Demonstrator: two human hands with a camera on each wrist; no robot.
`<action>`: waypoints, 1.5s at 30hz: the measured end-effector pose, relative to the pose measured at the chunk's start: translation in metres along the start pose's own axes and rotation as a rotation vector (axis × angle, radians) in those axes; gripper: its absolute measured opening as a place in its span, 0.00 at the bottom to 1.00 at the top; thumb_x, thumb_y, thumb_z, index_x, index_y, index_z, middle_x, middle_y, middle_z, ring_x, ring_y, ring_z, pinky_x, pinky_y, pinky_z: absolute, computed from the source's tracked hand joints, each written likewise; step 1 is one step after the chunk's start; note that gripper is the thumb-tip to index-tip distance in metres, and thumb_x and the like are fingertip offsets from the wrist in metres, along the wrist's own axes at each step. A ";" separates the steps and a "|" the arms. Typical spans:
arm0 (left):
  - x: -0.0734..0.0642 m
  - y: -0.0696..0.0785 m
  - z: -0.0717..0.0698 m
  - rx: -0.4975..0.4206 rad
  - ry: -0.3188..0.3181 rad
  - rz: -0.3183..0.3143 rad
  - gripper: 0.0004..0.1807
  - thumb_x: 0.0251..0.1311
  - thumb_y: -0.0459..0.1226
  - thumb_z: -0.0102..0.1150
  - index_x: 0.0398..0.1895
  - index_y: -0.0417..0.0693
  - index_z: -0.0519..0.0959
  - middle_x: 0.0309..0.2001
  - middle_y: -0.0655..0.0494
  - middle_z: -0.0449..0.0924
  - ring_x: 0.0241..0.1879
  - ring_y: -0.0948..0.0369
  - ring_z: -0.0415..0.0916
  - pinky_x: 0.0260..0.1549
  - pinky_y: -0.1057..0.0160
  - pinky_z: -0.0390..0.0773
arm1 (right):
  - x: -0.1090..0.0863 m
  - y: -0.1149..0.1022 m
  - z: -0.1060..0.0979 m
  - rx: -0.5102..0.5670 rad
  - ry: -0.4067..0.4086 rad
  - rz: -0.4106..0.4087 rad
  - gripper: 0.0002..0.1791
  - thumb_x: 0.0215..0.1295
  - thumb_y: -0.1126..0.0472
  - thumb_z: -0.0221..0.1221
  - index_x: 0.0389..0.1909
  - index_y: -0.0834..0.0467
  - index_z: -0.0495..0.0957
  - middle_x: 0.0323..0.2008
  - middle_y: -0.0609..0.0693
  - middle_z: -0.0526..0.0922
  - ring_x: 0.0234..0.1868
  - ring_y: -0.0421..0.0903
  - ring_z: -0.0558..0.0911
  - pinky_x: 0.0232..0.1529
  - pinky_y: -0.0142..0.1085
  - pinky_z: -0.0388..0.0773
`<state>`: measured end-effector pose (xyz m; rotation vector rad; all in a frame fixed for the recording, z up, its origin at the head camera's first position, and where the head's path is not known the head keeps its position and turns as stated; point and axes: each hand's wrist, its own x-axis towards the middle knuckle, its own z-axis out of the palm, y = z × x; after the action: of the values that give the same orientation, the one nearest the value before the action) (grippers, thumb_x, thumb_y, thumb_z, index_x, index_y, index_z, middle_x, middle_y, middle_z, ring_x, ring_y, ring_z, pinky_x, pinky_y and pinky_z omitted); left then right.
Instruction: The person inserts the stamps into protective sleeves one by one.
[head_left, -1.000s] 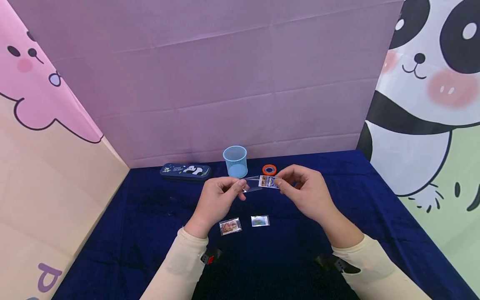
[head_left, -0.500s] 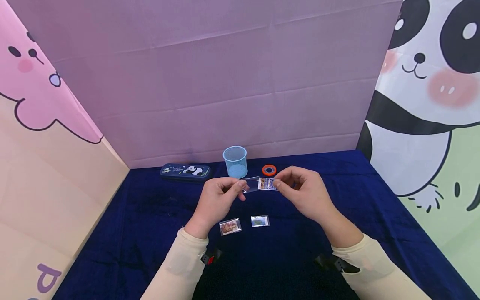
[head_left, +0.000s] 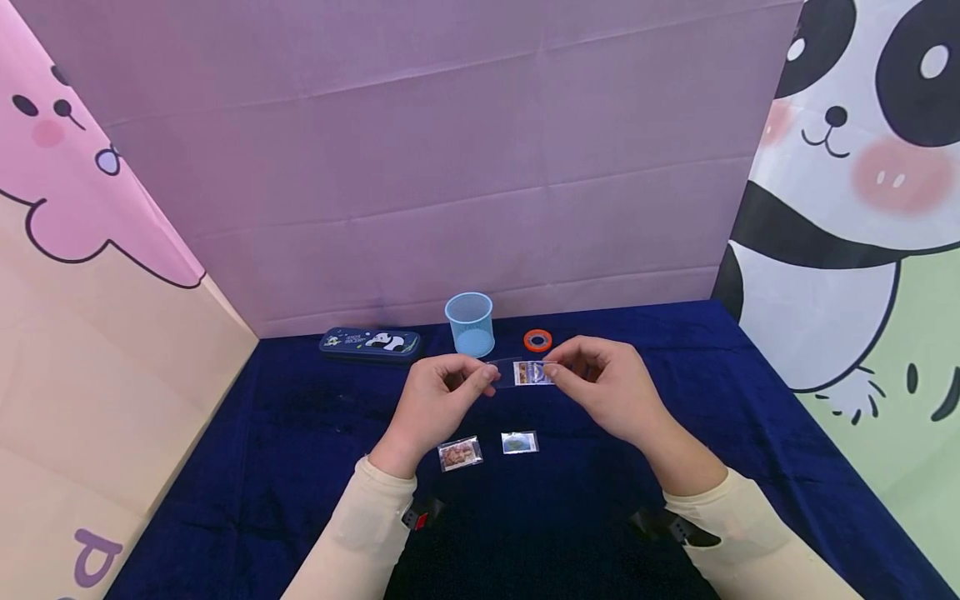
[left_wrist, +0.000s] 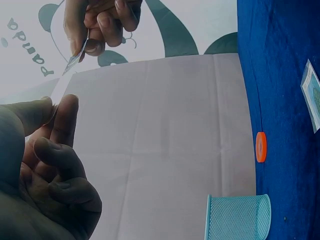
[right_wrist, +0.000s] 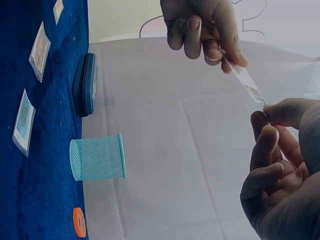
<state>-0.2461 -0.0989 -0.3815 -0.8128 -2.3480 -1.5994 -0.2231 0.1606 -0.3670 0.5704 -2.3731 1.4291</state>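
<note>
My left hand (head_left: 438,400) pinches the left end of a small clear plastic sleeve (head_left: 506,374) between thumb and index finger. My right hand (head_left: 611,387) pinches the right end of a small printed card (head_left: 529,373), which lines up with the sleeve. Whether the card lies fully inside the plastic cannot be told. In the right wrist view the sleeve (right_wrist: 242,77) spans the gap between both hands, raised above the table. Below them on the cloth lie a reddish picture card (head_left: 460,454) and a bluish-green one (head_left: 520,442), each in clear plastic.
Behind the hands stands a light blue mesh pen cup (head_left: 471,327). A dark blue pencil case (head_left: 371,343) with a panda print lies to its left, an orange tape roll (head_left: 537,340) to its right. Dark blue cloth (head_left: 315,467) covers the table, with printed fabric walls around it.
My right hand and the card have come slightly down and a little left. The sleeve has lowered slightly too, while my left hand has barely moved.
</note>
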 end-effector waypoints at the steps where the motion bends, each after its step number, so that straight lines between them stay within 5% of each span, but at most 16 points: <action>1: 0.000 0.000 0.000 -0.003 -0.002 0.000 0.12 0.74 0.46 0.64 0.37 0.52 0.90 0.30 0.65 0.87 0.28 0.60 0.81 0.25 0.62 0.74 | 0.000 0.000 0.000 -0.001 -0.002 -0.001 0.02 0.69 0.59 0.70 0.41 0.49 0.87 0.27 0.46 0.79 0.24 0.47 0.75 0.23 0.36 0.71; 17: -0.001 0.002 0.002 -0.020 0.006 0.006 0.10 0.72 0.44 0.66 0.39 0.49 0.90 0.30 0.60 0.87 0.20 0.61 0.67 0.21 0.65 0.66 | -0.001 0.001 0.004 0.049 -0.033 -0.016 0.03 0.70 0.60 0.70 0.41 0.49 0.88 0.26 0.46 0.79 0.23 0.46 0.74 0.22 0.35 0.70; 45: -0.001 0.003 0.004 -0.025 0.002 -0.010 0.10 0.74 0.44 0.64 0.38 0.51 0.90 0.30 0.59 0.85 0.23 0.60 0.69 0.23 0.65 0.67 | -0.002 0.004 0.005 0.065 -0.081 0.022 0.03 0.73 0.61 0.66 0.42 0.54 0.87 0.30 0.49 0.82 0.26 0.46 0.75 0.26 0.34 0.72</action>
<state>-0.2431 -0.0952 -0.3814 -0.8053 -2.3396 -1.6359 -0.2240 0.1577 -0.3731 0.6322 -2.4100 1.5246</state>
